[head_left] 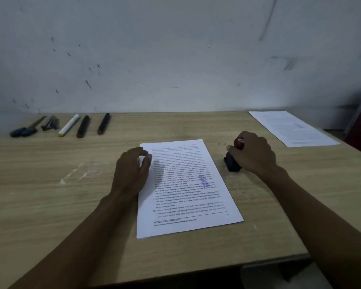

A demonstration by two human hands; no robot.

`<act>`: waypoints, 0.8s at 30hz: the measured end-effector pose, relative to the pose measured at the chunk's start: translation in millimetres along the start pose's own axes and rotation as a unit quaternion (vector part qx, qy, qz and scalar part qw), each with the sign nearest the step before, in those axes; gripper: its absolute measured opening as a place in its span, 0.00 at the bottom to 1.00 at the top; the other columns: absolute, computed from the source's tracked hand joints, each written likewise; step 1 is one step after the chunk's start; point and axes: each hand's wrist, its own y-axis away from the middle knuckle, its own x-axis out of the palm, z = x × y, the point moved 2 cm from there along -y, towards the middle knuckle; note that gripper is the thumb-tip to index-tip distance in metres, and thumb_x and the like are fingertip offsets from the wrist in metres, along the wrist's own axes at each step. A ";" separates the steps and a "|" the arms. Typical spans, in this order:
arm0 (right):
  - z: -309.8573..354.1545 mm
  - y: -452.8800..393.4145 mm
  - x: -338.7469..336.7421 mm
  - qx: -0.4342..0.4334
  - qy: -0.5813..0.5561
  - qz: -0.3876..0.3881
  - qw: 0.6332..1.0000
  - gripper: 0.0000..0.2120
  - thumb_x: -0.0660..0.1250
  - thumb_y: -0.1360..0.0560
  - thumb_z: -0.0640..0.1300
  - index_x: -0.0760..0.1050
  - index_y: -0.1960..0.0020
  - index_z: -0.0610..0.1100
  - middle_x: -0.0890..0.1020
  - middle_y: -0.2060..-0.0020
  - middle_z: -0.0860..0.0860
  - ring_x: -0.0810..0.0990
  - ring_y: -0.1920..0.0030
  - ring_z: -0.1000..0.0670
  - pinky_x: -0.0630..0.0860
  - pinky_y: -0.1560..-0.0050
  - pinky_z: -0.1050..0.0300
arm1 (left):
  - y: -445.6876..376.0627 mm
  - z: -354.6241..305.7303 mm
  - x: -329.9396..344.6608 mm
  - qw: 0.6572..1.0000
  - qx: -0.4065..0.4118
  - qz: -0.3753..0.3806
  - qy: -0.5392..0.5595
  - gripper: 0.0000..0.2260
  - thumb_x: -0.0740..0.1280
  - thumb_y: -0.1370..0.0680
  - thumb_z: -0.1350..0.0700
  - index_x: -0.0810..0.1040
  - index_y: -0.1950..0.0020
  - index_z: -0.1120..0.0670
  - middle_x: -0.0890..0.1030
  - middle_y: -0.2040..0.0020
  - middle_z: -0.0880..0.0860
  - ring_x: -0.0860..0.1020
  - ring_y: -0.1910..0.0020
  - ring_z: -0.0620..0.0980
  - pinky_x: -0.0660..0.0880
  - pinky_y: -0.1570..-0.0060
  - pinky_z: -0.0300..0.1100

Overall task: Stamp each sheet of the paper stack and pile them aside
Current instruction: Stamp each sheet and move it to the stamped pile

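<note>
The left hand (131, 170) rests on the left edge of the paper stack (188, 188), with its fingers bent over the top corner. It may be pinching the top sheet, but the picture is too dim there to tell. The right hand (253, 153) is curled tight around a stamp (234, 156). The stamp has a round dark red knob on top and a black blocky bottom. It sits on the table just to the right of the stack.

The stack is flat white paper with lines of small black print. A blue ink stamp mark (203, 181) shows on the right side of the top sheet. The stack lies in the middle of the table, turned a little.

The table (50, 205) is smooth light wood with thin grain lines and some pale scuffs. Far off at the back right corner lies a second pile of stamped sheets (294, 128), also white and flat. Along the back left edge lie two black markers with red ends (82, 126), a white marker with a yellow end (68, 125), and some dark tools (26, 128). Behind it all is a pale wall (175, 49) with dark spots and smudges.
</note>
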 end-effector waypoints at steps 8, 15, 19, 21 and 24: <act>1.0 2.0 13.4 0.004 0.036 0.013 0.999 0.16 0.67 0.26 0.56 0.73 0.43 0.47 0.79 0.47 0.44 0.78 0.47 0.40 0.75 0.46 0.48 | 1.8 7.6 1.0 0.999 -0.034 -0.015 -0.015 0.07 0.65 0.21 0.59 0.80 0.49 0.61 0.82 0.49 0.58 0.78 0.49 0.58 0.76 0.48 0.57; 2.1 0.3 13.6 0.002 0.038 0.017 0.999 0.17 0.67 0.24 0.55 0.73 0.41 0.47 0.78 0.45 0.44 0.77 0.44 0.40 0.75 0.45 0.47 | 3.6 8.2 1.1 0.998 -0.051 -0.011 -0.042 0.08 0.65 0.21 0.58 0.81 0.49 0.61 0.82 0.48 0.58 0.78 0.48 0.58 0.70 0.47 0.47; 0.7 -2.6 13.7 -0.004 0.032 0.010 0.999 0.15 0.66 0.23 0.54 0.73 0.40 0.49 0.79 0.44 0.45 0.77 0.44 0.40 0.74 0.45 0.48 | 5.0 7.8 -0.2 0.998 -0.046 -0.012 -0.039 0.08 0.65 0.21 0.58 0.80 0.49 0.62 0.82 0.49 0.58 0.78 0.49 0.58 0.70 0.47 0.48; -1.2 -3.4 14.6 0.000 0.024 0.004 1.000 0.15 0.67 0.23 0.53 0.74 0.39 0.49 0.79 0.44 0.45 0.77 0.44 0.40 0.74 0.46 0.48 | 5.2 8.3 -0.7 0.998 -0.049 -0.013 -0.038 0.09 0.65 0.21 0.58 0.80 0.49 0.62 0.82 0.48 0.58 0.78 0.48 0.57 0.70 0.47 0.49; -4.9 -4.0 17.4 0.010 0.012 -0.010 1.000 0.15 0.67 0.24 0.54 0.74 0.42 0.48 0.79 0.46 0.44 0.78 0.46 0.39 0.75 0.47 0.47 | 4.9 8.8 -0.5 0.998 -0.051 -0.019 -0.036 0.08 0.65 0.21 0.58 0.80 0.50 0.62 0.82 0.50 0.58 0.78 0.49 0.57 0.71 0.47 0.48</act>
